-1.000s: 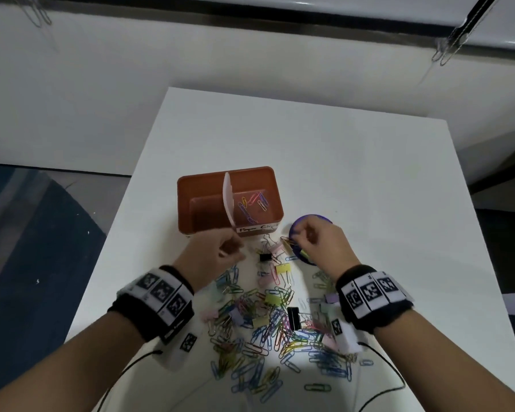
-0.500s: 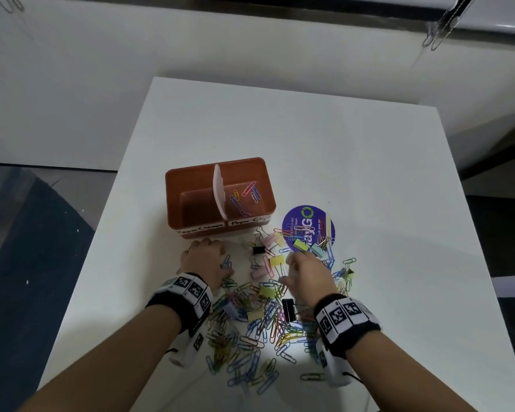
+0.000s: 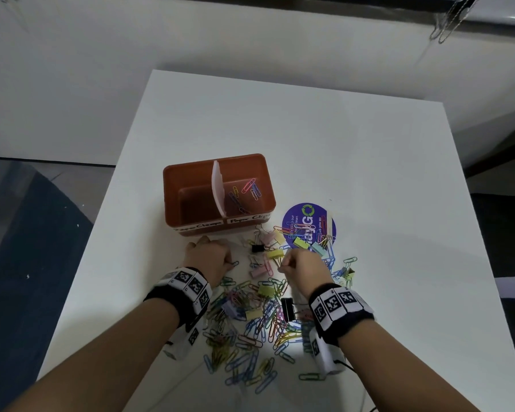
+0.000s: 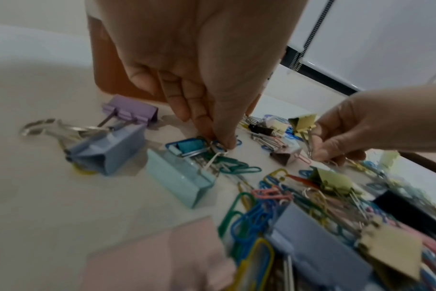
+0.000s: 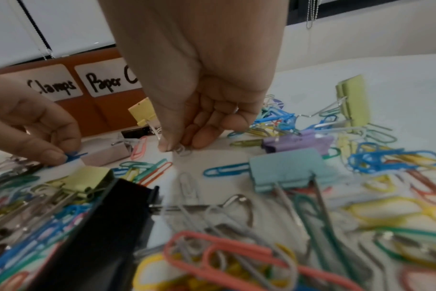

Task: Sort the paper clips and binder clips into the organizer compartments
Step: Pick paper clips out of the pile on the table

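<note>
Near edge of the counter (image 3: 369, 162): a heap of paper clips (image 3: 250, 337) with binder clips (image 3: 287, 309) mixed in, too tangled to count. Mid-pick, I'd say. Left hand (image 3: 208, 258) pinches a blue clip (image 4: 220, 146) off the surface; right hand (image 3: 302, 267) pinches a silver one (image 5: 183, 151), fingers curled. Beyond, a round sticker (image 3: 308, 223), then the organizer (image 3: 173, 185): one box, two compartments, about six paper clips in the right, the left bare. Next move probably needs a clean lift and a drop right of the divider (image 3: 217, 188).
</note>
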`<state>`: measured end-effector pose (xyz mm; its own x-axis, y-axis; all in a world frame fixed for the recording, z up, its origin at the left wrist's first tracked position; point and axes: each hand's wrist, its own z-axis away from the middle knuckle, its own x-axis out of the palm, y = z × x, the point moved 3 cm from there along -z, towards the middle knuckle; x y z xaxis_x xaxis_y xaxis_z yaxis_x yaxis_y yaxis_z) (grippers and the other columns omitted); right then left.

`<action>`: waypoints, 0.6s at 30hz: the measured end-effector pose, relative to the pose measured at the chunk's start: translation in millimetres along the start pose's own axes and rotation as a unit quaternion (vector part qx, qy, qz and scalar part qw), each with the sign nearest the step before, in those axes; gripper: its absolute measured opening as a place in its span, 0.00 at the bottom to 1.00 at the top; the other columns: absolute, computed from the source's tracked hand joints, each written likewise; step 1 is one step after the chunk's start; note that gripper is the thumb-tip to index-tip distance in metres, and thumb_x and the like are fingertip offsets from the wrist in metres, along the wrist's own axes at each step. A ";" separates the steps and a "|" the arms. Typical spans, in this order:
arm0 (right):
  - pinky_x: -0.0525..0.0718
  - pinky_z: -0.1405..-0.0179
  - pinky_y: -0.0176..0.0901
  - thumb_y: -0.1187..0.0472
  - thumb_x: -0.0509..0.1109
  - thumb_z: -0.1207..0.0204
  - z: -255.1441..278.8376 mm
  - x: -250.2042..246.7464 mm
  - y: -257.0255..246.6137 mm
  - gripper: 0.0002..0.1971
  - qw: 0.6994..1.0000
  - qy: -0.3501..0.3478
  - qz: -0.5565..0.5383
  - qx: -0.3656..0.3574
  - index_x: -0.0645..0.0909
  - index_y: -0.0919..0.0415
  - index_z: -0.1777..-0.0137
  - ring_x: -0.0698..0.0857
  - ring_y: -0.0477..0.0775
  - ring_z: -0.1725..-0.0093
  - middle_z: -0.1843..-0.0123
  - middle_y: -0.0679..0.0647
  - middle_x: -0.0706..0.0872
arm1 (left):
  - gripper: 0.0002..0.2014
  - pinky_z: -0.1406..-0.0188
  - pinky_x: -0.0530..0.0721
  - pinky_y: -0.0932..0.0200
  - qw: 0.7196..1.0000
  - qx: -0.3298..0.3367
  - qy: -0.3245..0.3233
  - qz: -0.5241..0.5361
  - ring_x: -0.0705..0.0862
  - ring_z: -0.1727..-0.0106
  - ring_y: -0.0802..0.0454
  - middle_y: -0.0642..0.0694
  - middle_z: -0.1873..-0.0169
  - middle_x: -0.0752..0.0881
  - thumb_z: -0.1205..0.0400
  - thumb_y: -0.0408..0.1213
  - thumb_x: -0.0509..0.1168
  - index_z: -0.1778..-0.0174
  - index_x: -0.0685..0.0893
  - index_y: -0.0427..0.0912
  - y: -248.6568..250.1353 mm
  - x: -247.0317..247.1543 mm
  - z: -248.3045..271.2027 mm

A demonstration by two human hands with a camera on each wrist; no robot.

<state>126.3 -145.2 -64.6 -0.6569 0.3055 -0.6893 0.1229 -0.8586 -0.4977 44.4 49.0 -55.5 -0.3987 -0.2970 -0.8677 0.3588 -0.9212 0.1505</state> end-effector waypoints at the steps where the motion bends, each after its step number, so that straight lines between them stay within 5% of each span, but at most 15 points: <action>1: 0.85 0.47 0.48 0.59 0.74 0.27 1.5 -1.8 1.9 0.05 1.000 0.009 -0.002 0.003 0.81 0.58 0.61 0.86 0.50 0.57 0.61 0.48 0.87 | 0.08 0.42 0.71 0.48 1.000 0.007 0.004 -0.014 0.74 0.37 0.46 0.52 0.46 0.85 0.22 0.50 0.64 0.52 0.82 0.53 1.5 0.1 0.3; 5: 0.86 0.54 0.50 0.63 0.73 0.27 9.0 -8.9 6.7 0.07 0.999 0.032 -0.039 0.010 0.77 0.55 0.56 0.83 0.52 0.59 0.65 0.46 0.81 | 0.07 0.43 0.69 0.49 0.999 0.023 0.019 -0.035 0.77 0.39 0.46 0.51 0.50 0.87 0.20 0.48 0.62 0.51 0.81 0.51 6.0 -1.9 1.6; 11: 0.82 0.44 0.45 0.61 0.77 0.30 13.8 -15.7 18.9 0.10 0.994 0.065 -0.087 0.032 0.85 0.61 0.50 0.84 0.53 0.52 0.55 0.54 0.87 | 0.08 0.41 0.70 0.49 0.999 0.022 0.009 -0.030 0.77 0.39 0.44 0.50 0.48 0.87 0.19 0.47 0.61 0.48 0.81 0.50 6.7 -0.3 1.7; 15: 0.79 0.52 0.37 0.60 0.76 0.28 18.0 -20.1 23.9 0.04 0.995 0.055 -0.080 0.017 0.87 0.60 0.58 0.84 0.49 0.57 0.59 0.51 0.88 | 0.08 0.40 0.68 0.49 0.998 0.019 0.007 0.057 0.76 0.39 0.46 0.52 0.49 0.87 0.20 0.47 0.62 0.48 0.81 0.52 1.0 1.1 5.5; 18: 0.82 0.50 0.40 0.61 0.72 0.25 20.0 -22.0 25.2 0.05 0.996 0.048 -0.082 -0.002 0.84 0.57 0.63 0.86 0.49 0.56 0.57 0.51 0.90 | 0.10 0.41 0.67 0.51 0.995 0.012 0.020 0.100 0.77 0.42 0.50 0.56 0.53 0.88 0.22 0.49 0.65 0.46 0.79 0.54 -5.6 -0.6 11.0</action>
<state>129.0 -181.7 -51.4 -0.5942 0.4790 -0.6461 0.0227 -0.7930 -0.6088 33.4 51.6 -50.7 -0.2878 -0.4645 -0.8375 0.4077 -0.8507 0.3317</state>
